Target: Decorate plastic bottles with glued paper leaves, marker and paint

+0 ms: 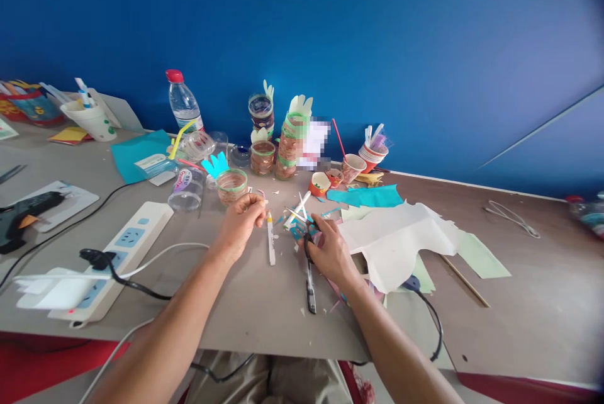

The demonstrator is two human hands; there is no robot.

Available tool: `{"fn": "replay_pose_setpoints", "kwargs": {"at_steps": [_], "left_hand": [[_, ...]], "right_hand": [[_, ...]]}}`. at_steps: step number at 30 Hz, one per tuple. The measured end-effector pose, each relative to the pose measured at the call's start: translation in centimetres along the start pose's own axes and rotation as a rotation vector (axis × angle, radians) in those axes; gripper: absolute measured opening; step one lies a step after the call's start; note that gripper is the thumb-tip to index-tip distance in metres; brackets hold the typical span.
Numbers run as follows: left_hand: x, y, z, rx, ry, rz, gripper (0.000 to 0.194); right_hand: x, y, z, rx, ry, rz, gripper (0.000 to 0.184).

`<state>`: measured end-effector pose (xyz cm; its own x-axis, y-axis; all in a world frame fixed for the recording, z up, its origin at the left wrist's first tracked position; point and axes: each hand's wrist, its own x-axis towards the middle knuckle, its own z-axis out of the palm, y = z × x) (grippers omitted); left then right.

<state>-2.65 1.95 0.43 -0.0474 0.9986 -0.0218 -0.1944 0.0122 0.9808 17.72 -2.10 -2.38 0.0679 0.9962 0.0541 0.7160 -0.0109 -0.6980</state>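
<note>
My left hand (246, 215) is closed in a pinch; a tiny pale bit shows at its fingertips, too small to name. My right hand (330, 245) grips scissors (307, 246) by their dark handles, blades pointing up and left. Between the hands a white marker with a yellow tip (271, 240) lies on the table. A clear and black utility knife (310, 291) rests below the scissors. Just beyond my left hand stands a brown-wrapped cup with green bands (231, 187), a blue paper cutout on its rim. Blue paper scraps lie beside the scissors.
Wrapped containers (285, 155) stand near the blue wall, beside a red-capped bottle (185, 102). A white power strip (117, 259) with cables and a glue gun (28, 218) are at left. White paper (396, 240) covers green sheets at right, near a thin stick (466, 281).
</note>
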Motion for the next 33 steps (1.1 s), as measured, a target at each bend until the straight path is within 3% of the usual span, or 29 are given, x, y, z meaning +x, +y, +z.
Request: {"fn": "replay_pose_setpoints", "kwargs": {"at_steps": [7,12,17,21,26,28,33], "left_hand": [[0.2,-1.0,0.0,0.080,-0.051,-0.004,0.021],[0.0,-1.0,0.1,0.145,-0.087,-0.009,0.023],[-0.2,-1.3,0.1,0.177,-0.140,-0.025,0.023],[-0.4,-1.5,0.1,0.273,-0.226,-0.040,0.022],[-0.9,-2.0,0.2,0.472,-0.449,-0.019,0.017],[-1.1,-2.3,0.3,0.578,-0.511,0.027,0.014],[-1.1,-3.1,0.2,0.849,-0.628,0.308,0.012]], "right_hand": [[0.0,-0.1,-0.4,-0.228,-0.040,0.057,0.061],[0.1,-0.5,-1.0,-0.212,-0.020,0.048,0.050],[0.5,0.0,-1.3,-0.297,0.020,0.091,0.055],[1.1,0.8,-1.4,-0.345,-0.011,0.112,0.064],[1.5,1.3,-1.7,-0.393,-0.008,0.129,0.060],[1.5,1.2,-2.0,-0.440,-0.014,0.108,0.058],[1.5,1.0,-2.8,-0.414,-0.136,0.110,0.060]]}}
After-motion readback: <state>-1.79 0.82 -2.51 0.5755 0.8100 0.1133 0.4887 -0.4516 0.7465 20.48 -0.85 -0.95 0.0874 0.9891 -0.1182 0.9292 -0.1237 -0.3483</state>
